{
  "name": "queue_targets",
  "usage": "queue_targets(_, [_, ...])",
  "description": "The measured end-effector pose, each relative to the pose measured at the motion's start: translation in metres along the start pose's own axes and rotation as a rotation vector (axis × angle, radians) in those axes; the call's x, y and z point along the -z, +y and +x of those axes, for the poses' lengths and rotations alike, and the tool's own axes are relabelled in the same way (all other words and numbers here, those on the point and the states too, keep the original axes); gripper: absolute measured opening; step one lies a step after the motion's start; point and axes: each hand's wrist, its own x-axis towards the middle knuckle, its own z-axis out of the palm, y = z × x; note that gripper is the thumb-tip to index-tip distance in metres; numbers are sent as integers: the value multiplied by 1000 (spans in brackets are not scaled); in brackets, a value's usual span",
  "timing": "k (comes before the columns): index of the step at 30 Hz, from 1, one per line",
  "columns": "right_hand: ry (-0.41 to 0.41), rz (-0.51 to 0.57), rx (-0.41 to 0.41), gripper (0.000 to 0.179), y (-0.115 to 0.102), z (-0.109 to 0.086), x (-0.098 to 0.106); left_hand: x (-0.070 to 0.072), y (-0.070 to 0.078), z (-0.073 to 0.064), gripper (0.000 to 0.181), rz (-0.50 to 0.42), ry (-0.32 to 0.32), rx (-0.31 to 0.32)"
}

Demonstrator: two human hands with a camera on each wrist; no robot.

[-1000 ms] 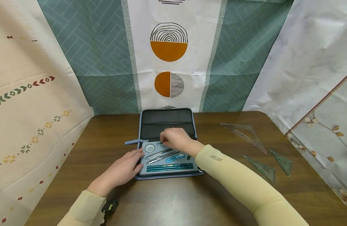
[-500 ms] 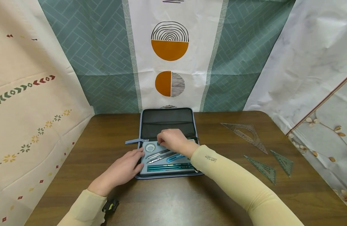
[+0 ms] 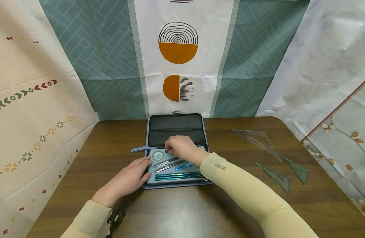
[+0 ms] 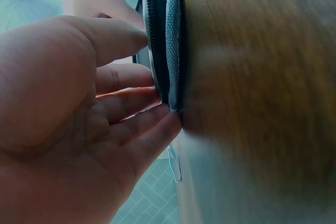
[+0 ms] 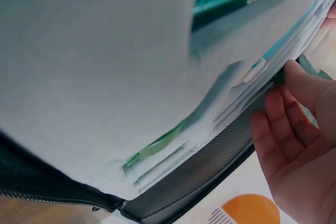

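I see the left hand (image 3: 130, 177) touching the left side of the open case (image 3: 174, 123) mid-tabletop (image 3: 182, 211), fingers relaxed. The right hand (image 3: 182, 146) pinches a small dark-green item (image 5: 280, 76) at its far side.

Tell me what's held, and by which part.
The right hand pinches a small green item, gripped part hidden; the left hand only touches the case.

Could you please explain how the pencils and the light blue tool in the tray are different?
The pencils are dark teal; the light blue tool is paler. The pencils form a set, while the light blue tool is single. The pencils lie along the tray's front edge; the light blue tool lies slanted behind them. Both are in the grey tray of the open case.
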Motion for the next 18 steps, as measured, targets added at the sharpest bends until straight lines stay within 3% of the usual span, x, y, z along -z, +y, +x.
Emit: queue_targets(18, [-2, -16, -3, 6, 4, -6, 4, 0, -1, 0, 49, 0, -1, -1])
